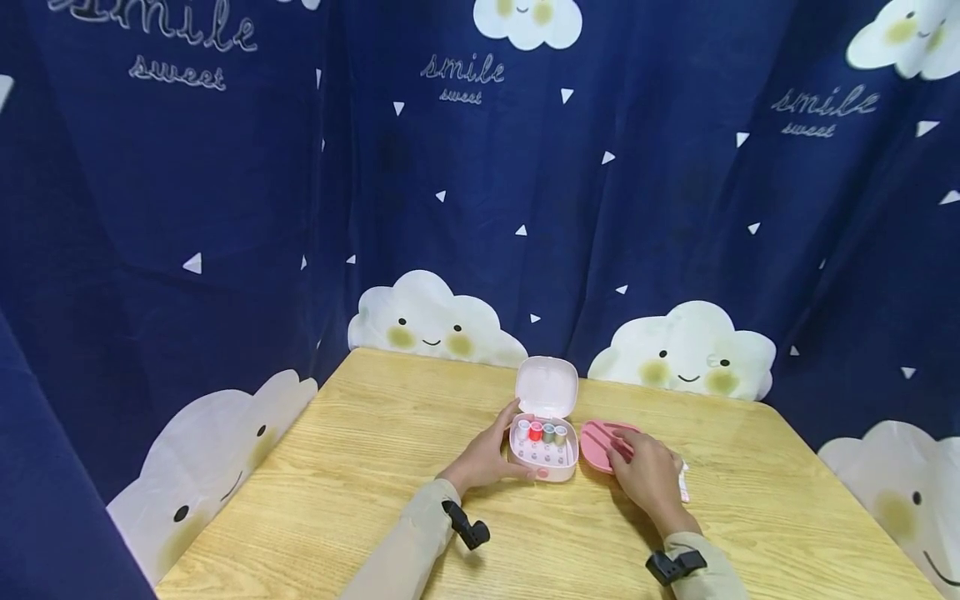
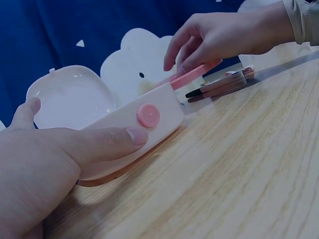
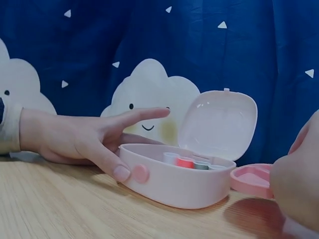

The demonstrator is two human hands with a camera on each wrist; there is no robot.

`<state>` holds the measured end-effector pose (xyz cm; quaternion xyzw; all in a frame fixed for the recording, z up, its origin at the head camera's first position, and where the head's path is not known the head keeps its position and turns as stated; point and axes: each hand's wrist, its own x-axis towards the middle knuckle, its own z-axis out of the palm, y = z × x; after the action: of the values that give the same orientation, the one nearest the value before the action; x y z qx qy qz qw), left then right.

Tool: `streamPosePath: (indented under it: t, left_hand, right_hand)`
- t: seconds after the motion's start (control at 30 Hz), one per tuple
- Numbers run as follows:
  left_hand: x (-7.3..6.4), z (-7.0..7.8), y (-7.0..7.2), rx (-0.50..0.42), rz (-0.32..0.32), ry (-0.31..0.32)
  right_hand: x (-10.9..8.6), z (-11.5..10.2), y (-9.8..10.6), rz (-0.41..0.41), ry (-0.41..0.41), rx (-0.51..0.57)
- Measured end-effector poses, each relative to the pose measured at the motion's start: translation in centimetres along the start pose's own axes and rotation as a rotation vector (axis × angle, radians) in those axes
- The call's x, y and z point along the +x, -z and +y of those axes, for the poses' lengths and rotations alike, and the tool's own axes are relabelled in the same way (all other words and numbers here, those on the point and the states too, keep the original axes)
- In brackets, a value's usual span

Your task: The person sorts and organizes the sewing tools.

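A pale pink sewing box (image 1: 557, 474) stands on the table with its lid (image 1: 547, 387) raised. Inside, several thread spools (image 1: 536, 431) stand in a row behind small pegs. My left hand (image 1: 483, 460) grips the box at its left side, the thumb pressed on the front wall beside a round pink button (image 2: 148, 115). Just right of the box, my right hand (image 1: 651, 473) pinches a darker pink compartment tray (image 1: 595, 451) by its right part. That tray is raised off the table, close by the box wall (image 3: 179, 186); the right fingers hide part of it.
Beyond the tray a dark-tipped slim stick (image 2: 212, 89) and some small items lie on the wooden table (image 2: 239, 164). A white piece (image 1: 683, 482) shows past the right hand. A blue curtain (image 1: 480, 208) with clouds hangs behind the table.
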<state>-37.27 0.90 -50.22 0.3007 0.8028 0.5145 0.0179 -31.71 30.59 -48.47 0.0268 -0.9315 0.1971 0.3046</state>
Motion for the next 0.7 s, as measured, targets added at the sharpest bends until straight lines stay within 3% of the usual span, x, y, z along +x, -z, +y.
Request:
streamPosePath:
  t: [0.2, 0.7]
  left_hand:
    - [0.1, -0.2, 0.0, 0.003, 0.0, -0.013]
    - [0.1, -0.3, 0.0, -0.009, 0.0, 0.007]
  right_hand:
    - [0.2, -0.8, 0.2, 0.044, 0.022, 0.007]
    - [0.6, -2.6, 0.2, 0.036, 0.027, 0.031]
